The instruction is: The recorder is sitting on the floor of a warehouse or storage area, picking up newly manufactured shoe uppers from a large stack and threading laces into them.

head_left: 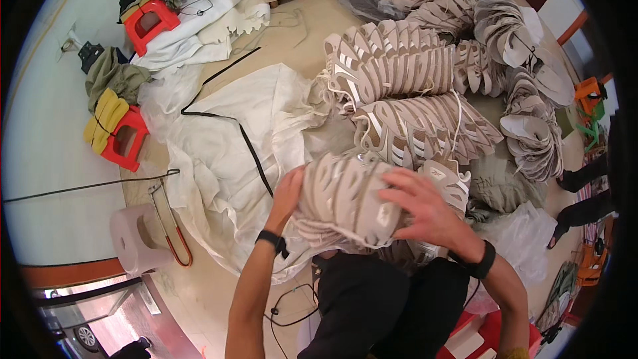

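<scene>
Clasping a stack of beige shoe uppers (339, 196) above a dark-trousered lap (362, 299): left hand (286, 194) pressed to its left end, right hand (425, 207) clamped on its right. Uneven squeeze could fan the layers and spill them. Beyond, white sheet (219, 159) with black strap (242, 132) across it, possible snag; farther, rows of nested uppers (405, 70) on pale floor (309, 16).

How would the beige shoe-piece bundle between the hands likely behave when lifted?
The bundle probably flexes, being thin layers stacked together. Its layers might fan apart without support: the left hand and right hand hold opposite sides.
</scene>
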The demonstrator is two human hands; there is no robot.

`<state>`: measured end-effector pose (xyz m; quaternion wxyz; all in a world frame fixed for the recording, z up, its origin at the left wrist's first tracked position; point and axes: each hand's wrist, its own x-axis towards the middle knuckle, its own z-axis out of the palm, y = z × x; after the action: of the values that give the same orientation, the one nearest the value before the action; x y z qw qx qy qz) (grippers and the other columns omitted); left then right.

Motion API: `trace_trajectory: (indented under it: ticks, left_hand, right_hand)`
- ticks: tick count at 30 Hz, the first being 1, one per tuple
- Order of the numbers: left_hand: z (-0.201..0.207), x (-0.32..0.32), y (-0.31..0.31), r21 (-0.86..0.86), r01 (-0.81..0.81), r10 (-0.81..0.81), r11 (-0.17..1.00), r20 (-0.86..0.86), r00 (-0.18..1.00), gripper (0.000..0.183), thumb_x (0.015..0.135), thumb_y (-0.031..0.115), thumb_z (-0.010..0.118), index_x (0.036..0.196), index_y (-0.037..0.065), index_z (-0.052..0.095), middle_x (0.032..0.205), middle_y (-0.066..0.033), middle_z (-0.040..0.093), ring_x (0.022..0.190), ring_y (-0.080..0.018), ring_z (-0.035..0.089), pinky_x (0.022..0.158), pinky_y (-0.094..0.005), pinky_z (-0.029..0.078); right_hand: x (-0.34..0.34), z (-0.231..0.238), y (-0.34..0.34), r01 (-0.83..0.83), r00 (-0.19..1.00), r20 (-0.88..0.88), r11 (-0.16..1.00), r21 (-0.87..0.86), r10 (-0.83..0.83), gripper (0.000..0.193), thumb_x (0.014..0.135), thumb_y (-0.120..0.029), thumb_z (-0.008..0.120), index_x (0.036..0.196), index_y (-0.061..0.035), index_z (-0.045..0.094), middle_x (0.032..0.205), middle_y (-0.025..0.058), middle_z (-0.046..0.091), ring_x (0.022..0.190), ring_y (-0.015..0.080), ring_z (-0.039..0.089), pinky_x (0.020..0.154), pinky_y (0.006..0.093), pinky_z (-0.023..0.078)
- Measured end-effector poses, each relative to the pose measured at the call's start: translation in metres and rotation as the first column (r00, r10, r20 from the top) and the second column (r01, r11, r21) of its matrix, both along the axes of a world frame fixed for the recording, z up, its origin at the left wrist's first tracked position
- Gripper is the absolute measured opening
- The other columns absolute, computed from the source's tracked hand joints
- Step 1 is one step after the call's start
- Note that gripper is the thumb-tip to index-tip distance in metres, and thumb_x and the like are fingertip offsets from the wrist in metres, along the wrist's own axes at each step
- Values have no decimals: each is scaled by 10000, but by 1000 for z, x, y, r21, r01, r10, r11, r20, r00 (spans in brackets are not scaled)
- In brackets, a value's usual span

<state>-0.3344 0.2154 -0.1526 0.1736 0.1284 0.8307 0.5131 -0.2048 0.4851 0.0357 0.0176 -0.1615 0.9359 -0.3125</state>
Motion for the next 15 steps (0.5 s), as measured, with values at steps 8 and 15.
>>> trace_trajectory:
  ticks: [8, 15]
  left_hand:
    - [-20, 1, -43, 236, -247, 193, 940, 230, 954, 573, 979, 435, 291, 1277, -22, 469, 1259, -171, 518, 1194, -219, 454, 1016, -289, 305]
    - [36, -38, -13, 152, -87, 109, 985, -147, 983, 552, 954, 426, 375, 1284, -9, 452, 1292, -162, 490, 1201, -249, 444, 1007, -331, 324]
  right_hand:
    - [-49, -13, -46, 30, 968, -250, 999, -13, -32, 511, 603, -109, 687, 1097, -71, 563, 1145, 105, 512, 1088, 286, 477, 890, 388, 396]
    - [-58, -37, -54, -81, 954, -297, 987, -139, 36, 464, 668, -14, 610, 1124, -75, 550, 1233, 100, 496, 1080, 283, 496, 868, 377, 419]
